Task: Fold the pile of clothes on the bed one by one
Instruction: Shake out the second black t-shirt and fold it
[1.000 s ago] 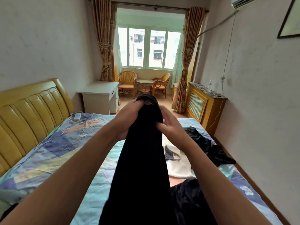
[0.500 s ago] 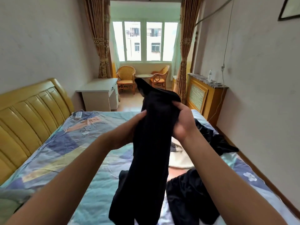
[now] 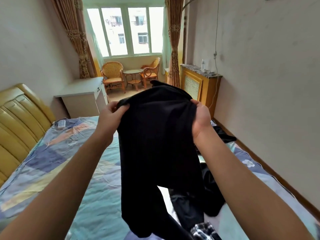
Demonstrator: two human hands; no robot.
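Observation:
A pair of black trousers (image 3: 159, 144) hangs in the air in front of me, held up by its top edge over the bed (image 3: 52, 161). My left hand (image 3: 112, 116) pinches the left corner of that edge. The right corner is gripped by my right hand (image 3: 201, 118). The two legs dangle down toward the mattress. Behind and below the trousers lies the pile of clothes (image 3: 214, 196), mostly dark pieces, with a black-and-white checked item (image 3: 204, 230) at the bottom edge. Much of the pile is hidden by the trousers.
The bed has a patchwork sheet and a yellow padded headboard (image 3: 19, 122) on the left. A remote control (image 3: 61, 123) lies near the pillow end. A white desk (image 3: 81, 94) stands beyond the bed, a wooden radiator cabinet (image 3: 199, 84) along the right wall, wicker chairs (image 3: 112, 75) by the window.
My hands have moved apart along the top edge, spreading the trousers wide. One second ago both hands were bunched together on the narrow, gathered cloth.

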